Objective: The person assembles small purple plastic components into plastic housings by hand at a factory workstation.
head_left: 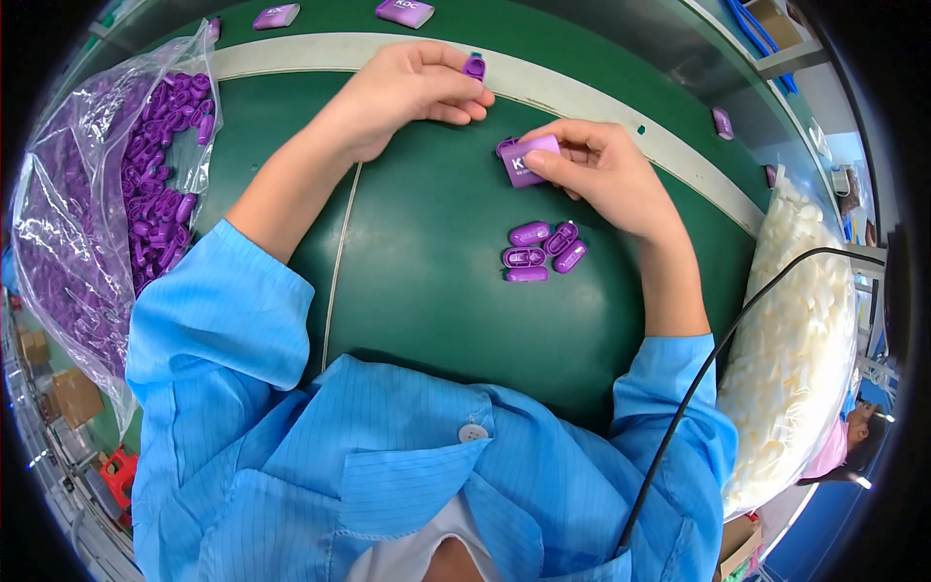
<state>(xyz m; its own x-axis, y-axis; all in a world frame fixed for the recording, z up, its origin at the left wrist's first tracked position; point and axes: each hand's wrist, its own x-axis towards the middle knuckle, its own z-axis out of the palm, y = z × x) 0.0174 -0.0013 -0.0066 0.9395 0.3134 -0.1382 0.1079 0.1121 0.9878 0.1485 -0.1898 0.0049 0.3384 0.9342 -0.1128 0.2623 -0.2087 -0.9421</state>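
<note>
Far up the green tabletop, my left hand [422,89] pinches a small purple plastic part [474,67] with a hollow in it between thumb and fingers. To its right and nearer me, my right hand [606,175] grips a flat purple case [525,167] with white print, thumb across its face. A bit of another purple piece [504,145] shows at the case's upper left edge; whether they are joined I cannot tell. Below the right hand lies a small group of purple oval shells [530,233], some hollow side up, some domed side up.
A clear bag [73,209] of small purple parts [155,184] stands at the left. On the right is a bulging bag of off-white pieces [790,349]. Beyond a pale rail [301,53], purple cases [404,12] lie on a green strip. A black cable [684,403] crosses my right sleeve.
</note>
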